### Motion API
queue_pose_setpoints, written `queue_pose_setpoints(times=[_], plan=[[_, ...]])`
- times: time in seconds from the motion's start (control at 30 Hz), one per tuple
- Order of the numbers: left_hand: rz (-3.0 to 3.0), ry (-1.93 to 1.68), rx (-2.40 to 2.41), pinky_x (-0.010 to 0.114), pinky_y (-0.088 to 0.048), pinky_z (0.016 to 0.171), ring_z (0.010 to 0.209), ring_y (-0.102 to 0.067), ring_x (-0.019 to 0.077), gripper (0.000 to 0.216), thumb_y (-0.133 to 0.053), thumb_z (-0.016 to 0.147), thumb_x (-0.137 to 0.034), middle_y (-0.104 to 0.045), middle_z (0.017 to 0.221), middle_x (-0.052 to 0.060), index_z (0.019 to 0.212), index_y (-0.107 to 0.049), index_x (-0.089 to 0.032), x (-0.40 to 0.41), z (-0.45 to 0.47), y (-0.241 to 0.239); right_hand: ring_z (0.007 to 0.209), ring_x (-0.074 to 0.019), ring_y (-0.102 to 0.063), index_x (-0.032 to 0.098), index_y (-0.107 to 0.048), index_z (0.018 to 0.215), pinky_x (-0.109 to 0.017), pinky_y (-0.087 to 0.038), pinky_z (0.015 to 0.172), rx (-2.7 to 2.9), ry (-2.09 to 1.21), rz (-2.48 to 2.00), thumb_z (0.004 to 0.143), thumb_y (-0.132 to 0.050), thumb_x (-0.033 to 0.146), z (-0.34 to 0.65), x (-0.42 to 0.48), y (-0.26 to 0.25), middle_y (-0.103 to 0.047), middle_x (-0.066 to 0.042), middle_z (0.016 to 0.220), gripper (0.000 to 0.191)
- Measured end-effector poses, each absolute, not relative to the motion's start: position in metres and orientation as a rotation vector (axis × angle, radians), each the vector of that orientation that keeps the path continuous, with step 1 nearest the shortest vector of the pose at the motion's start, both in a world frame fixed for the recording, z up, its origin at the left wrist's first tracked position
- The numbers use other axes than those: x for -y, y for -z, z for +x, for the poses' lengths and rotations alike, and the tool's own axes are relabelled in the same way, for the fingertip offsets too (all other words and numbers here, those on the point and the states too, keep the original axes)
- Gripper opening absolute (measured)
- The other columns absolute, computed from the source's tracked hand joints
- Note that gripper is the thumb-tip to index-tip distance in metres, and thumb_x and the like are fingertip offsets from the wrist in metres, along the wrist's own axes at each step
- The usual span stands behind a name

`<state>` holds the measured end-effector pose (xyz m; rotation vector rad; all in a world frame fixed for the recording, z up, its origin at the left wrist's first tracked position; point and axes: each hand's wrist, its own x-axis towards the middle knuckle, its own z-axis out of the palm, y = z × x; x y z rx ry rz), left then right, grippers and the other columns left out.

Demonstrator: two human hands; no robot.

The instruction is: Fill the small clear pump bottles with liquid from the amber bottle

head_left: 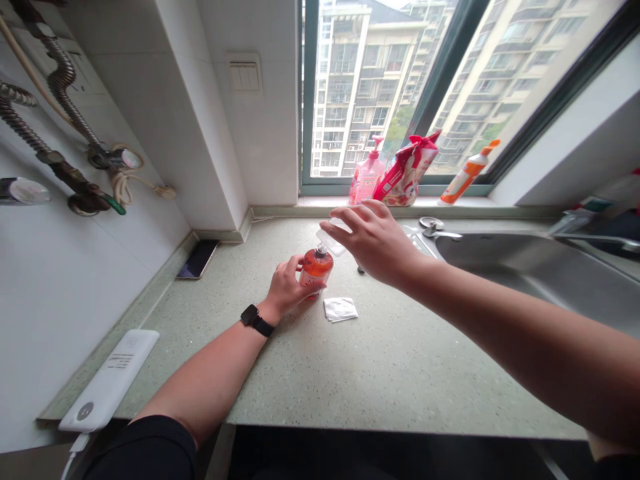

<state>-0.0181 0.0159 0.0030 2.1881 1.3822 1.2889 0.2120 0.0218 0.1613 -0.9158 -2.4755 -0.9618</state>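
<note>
My left hand is wrapped round a bottle of orange-red liquid, which stands upright on the counter with its neck uncovered. Above it, the fingers of my right hand are closed on a clear, whitish container. That container is tilted, its lower end at the bottle's mouth; whether liquid is running I cannot tell. Just in front of the bottle lies a folded white tissue. A small dark object shows below my right hand, partly hidden by it.
The speckled counter bears a phone and a white power bank with a cable at left. A steel sink is at right. On the sill stand a pink pump bottle, a red bag and an orange bottle.
</note>
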Motion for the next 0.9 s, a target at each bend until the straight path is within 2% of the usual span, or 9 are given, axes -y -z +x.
queue_pose_setpoints(times=[0.53, 0.9], plan=[[2.123, -1.267, -1.424, 0.045, -0.061, 0.097, 0.101, -0.078, 0.0284, 0.065, -0.092, 0.079, -0.058, -0.080, 0.117, 0.010, 0.126, -0.062, -0.024, -0.014, -0.019, -0.006, 0.114, -0.0268, -0.057, 0.026, -0.070, 0.134, -0.047, -0.030, 0.115, 2.513, 0.982, -0.901, 0.103, -0.052, 0.011, 0.203, -0.025, -0.165, -0.070, -0.009, 0.135, 0.039], [2.074, -1.279, -1.425, 0.043, -0.062, 0.091, 0.102, -0.078, 0.0285, 0.064, -0.093, 0.079, -0.055, -0.080, 0.116, 0.010, 0.125, -0.062, -0.024, -0.015, -0.019, -0.006, 0.114, -0.0285, -0.055, 0.029, -0.068, 0.139, -0.050, -0.032, 0.116, 2.530, 0.933, -0.864, 0.099, -0.056, 0.010, 0.197, -0.027, -0.165, -0.069, -0.009, 0.134, 0.045]])
